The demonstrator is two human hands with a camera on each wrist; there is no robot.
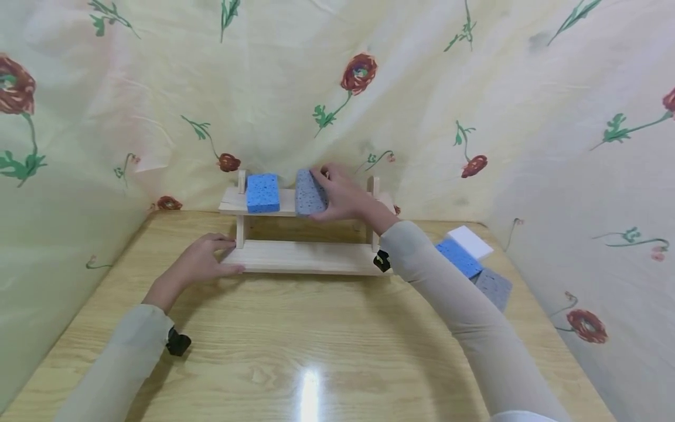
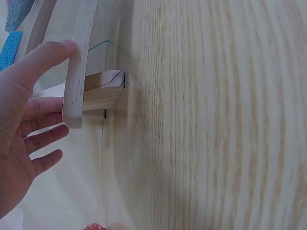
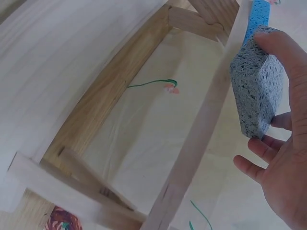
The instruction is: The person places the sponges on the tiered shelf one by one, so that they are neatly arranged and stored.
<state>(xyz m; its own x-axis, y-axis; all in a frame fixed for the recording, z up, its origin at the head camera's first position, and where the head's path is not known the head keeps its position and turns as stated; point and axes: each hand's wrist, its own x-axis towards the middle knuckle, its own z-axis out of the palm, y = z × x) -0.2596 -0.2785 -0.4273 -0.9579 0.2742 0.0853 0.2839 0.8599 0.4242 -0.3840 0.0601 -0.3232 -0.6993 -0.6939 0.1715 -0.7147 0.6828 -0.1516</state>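
Note:
A two-tier wooden shelf (image 1: pixel 306 258) stands against the back of the table. My left hand (image 1: pixel 203 259) pinches the left end of its lower board; in the left wrist view the thumb lies on one face of the board (image 2: pixel 75 86) and fingers reach behind it. My right hand (image 1: pixel 345 198) holds a grey speckled sponge (image 1: pixel 307 196) at the upper board, thumb on one side and fingers on the other. The right wrist view shows that grey sponge (image 3: pixel 256 84) tilted in the grasp. To its left on the upper board sits a blue sponge (image 1: pixel 262 193).
Right of the shelf, partly behind the right sleeve, lie a white block (image 1: pixel 469 242), a blue sponge (image 1: pixel 459 258) and a grey sponge (image 1: pixel 494 287) on the wooden table (image 1: pixel 274 340). Flower-printed cloth (image 1: pixel 274 105) hangs behind and at both sides.

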